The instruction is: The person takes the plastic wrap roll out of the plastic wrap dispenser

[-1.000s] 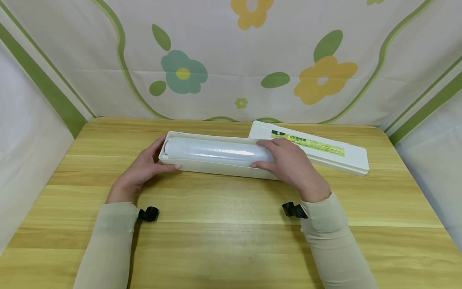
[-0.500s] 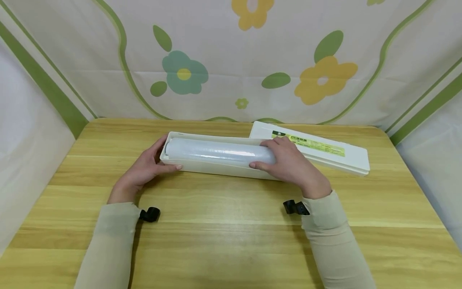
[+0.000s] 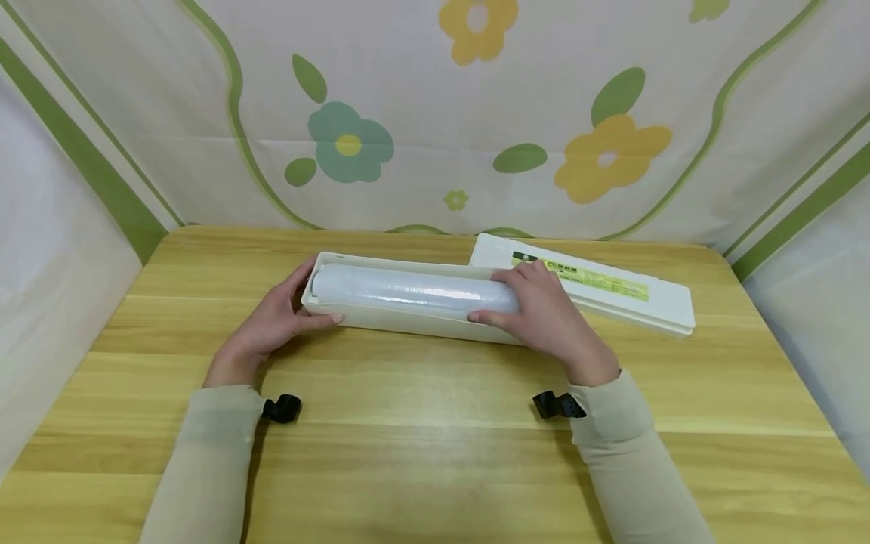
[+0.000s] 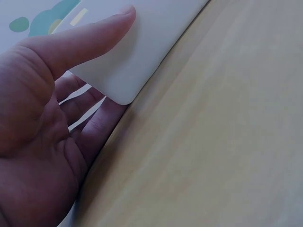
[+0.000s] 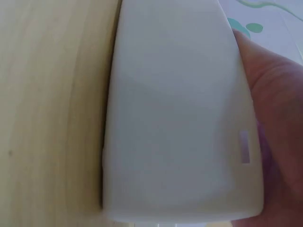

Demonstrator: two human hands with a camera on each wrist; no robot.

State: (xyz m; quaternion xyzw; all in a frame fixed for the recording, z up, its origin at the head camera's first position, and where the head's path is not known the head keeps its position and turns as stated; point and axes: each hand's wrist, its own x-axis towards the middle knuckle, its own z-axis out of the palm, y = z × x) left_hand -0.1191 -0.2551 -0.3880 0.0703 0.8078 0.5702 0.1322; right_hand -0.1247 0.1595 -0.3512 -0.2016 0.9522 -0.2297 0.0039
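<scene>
A long cream plastic box [image 3: 408, 323] lies lidless on the table, with a shiny roll of cling film [image 3: 408, 290] inside it. My left hand [image 3: 275, 325] grips the box's left end, thumb along the front wall and fingers behind the end. The left wrist view shows that thumb flat against the white wall [image 4: 142, 61]. At the other end, my right hand [image 3: 550, 313] reaches over the box and holds the roll between thumb and fingers, hiding its right end. In the right wrist view, the box wall [image 5: 175, 118] covers most of the right hand's fingers.
Behind the box, to the right, lies a white lid [image 3: 662, 306] with a green and yellow label. The wooden table [image 3: 421, 468] ends at a flowered curtain [image 3: 421, 98]. A small black device [image 3: 282, 408] sits at each cuff.
My right fingertips have shifted very slightly on the roll. The head view has tipped a little; box, roll and left hand keep their places.
</scene>
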